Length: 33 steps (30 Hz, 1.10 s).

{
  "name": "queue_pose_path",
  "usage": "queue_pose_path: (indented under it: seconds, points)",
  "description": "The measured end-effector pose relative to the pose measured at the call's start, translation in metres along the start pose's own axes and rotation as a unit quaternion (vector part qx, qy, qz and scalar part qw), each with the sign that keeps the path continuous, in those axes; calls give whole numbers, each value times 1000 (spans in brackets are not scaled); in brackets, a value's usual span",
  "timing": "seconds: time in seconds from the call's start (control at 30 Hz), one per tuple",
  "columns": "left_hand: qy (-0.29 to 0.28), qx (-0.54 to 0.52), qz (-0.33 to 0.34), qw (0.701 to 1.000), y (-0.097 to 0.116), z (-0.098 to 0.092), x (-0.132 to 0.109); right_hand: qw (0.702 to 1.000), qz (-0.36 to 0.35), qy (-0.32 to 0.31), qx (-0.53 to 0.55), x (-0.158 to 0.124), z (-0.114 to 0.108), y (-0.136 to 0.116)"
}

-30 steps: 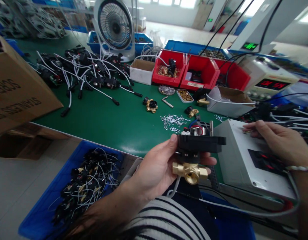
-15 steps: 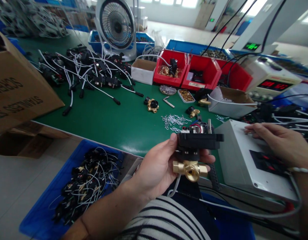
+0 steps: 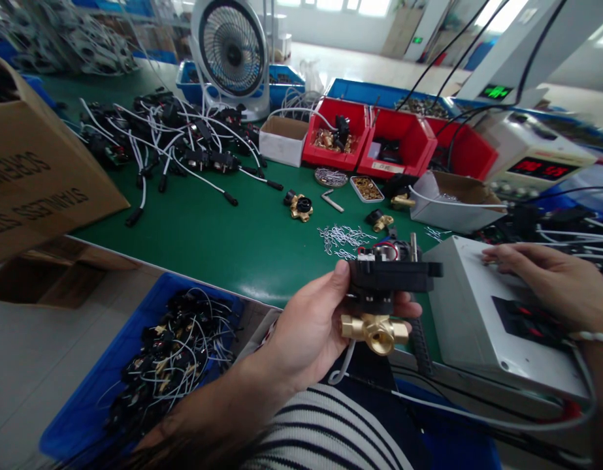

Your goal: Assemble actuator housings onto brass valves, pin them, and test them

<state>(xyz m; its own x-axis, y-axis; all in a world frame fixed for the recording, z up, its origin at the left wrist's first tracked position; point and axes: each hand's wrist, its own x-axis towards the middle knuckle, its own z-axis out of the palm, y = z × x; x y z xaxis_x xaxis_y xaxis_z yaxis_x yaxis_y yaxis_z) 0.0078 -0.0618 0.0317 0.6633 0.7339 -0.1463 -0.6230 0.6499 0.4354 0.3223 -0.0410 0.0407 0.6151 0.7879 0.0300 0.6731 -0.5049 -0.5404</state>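
My left hand point(image 3: 311, 326) is wrapped around a valve assembly point(image 3: 382, 294): a black actuator plate with red wiring on top and a brass three-way fitting below, held upright over the table's near edge. A white cable hangs from it toward my lap. My right hand point(image 3: 551, 281) rests palm down on top of a white test box point(image 3: 472, 307) with black and red switches, fingers lying flat and holding nothing.
On the green table point(image 3: 208, 228) lie a pile of wired black actuators point(image 3: 168, 140), loose brass valves point(image 3: 298, 205), wire clips point(image 3: 343, 236), red bins point(image 3: 374, 140) and a fan point(image 3: 232, 52). A cardboard box point(image 3: 31, 170) sits left; a blue crate of wired parts point(image 3: 154, 365) stands below the edge.
The valve assembly in my left hand has shifted very slightly; my right hand stays on the white box. The view has drifted a little.
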Motion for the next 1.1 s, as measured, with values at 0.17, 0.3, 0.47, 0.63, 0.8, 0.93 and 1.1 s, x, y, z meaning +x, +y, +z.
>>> queue_pose_path:
  seconds: [0.17, 0.3, 0.47, 0.63, 0.8, 0.93, 1.1]
  points:
    - [6, -13, -5, 1000, 1, 2, 0, 1000, 7, 3, -8, 1, -1, 0]
    - [9, -17, -2, 1000, 1, 3, 2, 1000, 10, 6, -14, -1, -1, -4]
    - [1, -11, 19, 1000, 0, 1, 2, 1000, 19, 2, -23, -3, -1, -8]
    - [10, 9, 34, 999, -1, 0, 2, 999, 31, -5, -27, -3, -2, -10]
    - [5, 4, 44, 999, -1, 0, 2, 998, 50, -5, -33, -8, -2, -18]
    - [4, -1, 41, 999, -1, -1, 2, 998, 55, -5, -37, -9, -1, -20]
    - [11, -2, 45, 999, -2, -2, 2, 998, 57, -7, -40, -8, -1, -17]
